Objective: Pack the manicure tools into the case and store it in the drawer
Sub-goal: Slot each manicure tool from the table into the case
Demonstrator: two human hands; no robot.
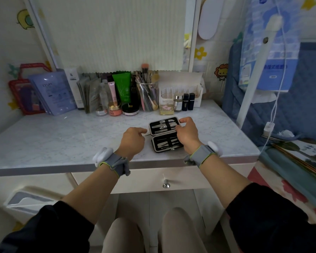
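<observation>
An open black manicure case (pixel 162 129) with a cream rim lies flat on the marble desk top (pixel 62 141), metal tools strapped in both halves. My right hand (pixel 187 133) rests over the case's right side, its thumb and fingers pinching the far half's right edge. My left hand (pixel 133 140) sits just left of the case with fingers curled, and a thin metal tool (pixel 147 135) pokes out from its fingertips toward the case hinge. The drawer (pixel 144 181) under the desk top is closed, its round knob (pixel 166 185) in front of me.
Cosmetics line the back of the desk: a green tube (pixel 123 87), a clear cup of brushes (pixel 147 95), jars, a white box (pixel 181 88), sheet-mask packs (pixel 53 94). A bed (pixel 299 161) is close on the right, a white bin (pixel 27 199) low on the left.
</observation>
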